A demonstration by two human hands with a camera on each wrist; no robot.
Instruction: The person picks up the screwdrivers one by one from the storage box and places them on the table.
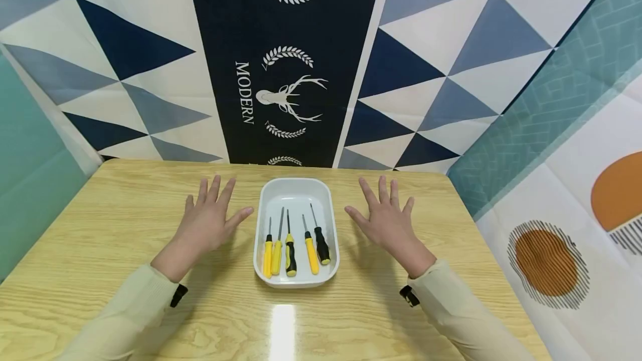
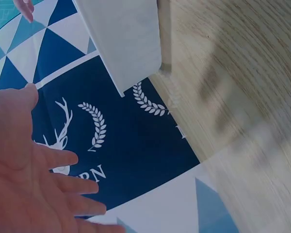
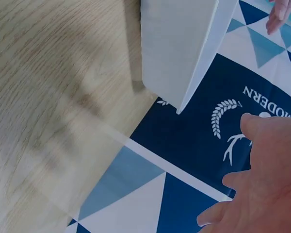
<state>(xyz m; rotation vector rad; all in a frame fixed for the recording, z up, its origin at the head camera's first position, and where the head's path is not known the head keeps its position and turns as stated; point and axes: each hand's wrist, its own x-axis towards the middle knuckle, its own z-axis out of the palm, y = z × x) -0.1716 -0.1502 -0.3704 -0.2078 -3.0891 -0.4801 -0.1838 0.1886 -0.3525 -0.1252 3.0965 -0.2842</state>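
A white tray [image 1: 296, 187] sits mid-table with several screwdrivers lying in it, shafts toward the far side. On its left side are a yellow screwdriver with a black collar [image 1: 268, 258], a plain yellow one [image 1: 276, 258] and a black-and-yellow one [image 1: 291, 261]. Farther right lie another yellow screwdriver [image 1: 312, 255] and a black-handled one [image 1: 322, 247]. My left hand [image 1: 208, 224], fingers spread, hovers left of the tray without touching it. On the other side my right hand [image 1: 388, 224] is likewise spread and holds nothing. Both wrist views show the tray's outer wall [image 2: 128, 39] beside the palms.
The wooden table [image 1: 120, 238] ends at a patterned cloth [image 1: 281, 99] hanging behind it. To the right hangs a white cloth with orange circles [image 1: 546, 261]. Dark wrist straps [image 1: 179, 295] show at the cuffs.
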